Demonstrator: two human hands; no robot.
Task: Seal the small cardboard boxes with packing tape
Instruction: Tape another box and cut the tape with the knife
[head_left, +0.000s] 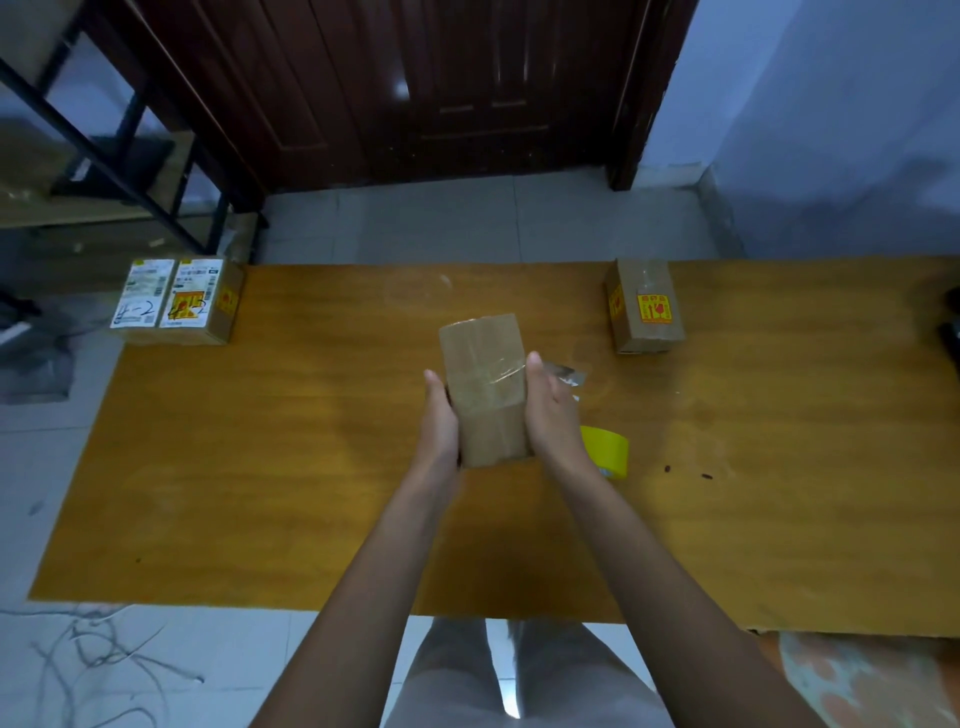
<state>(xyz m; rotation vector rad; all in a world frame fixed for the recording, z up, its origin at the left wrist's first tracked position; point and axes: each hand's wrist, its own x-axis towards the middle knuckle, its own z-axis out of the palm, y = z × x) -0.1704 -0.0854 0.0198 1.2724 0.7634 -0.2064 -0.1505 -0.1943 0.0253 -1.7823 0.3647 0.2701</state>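
Dark wooden door (415, 88) beyond the table (260, 467), black metal shelf frame (130, 156) at left.

Open table (291, 467) stretches left of my hands; the tape roll (608, 447) crowds my right wrist, a labelled box (644, 309) blocks far right, two boxes (179, 301), perhaps touching, fill the far-left corner.
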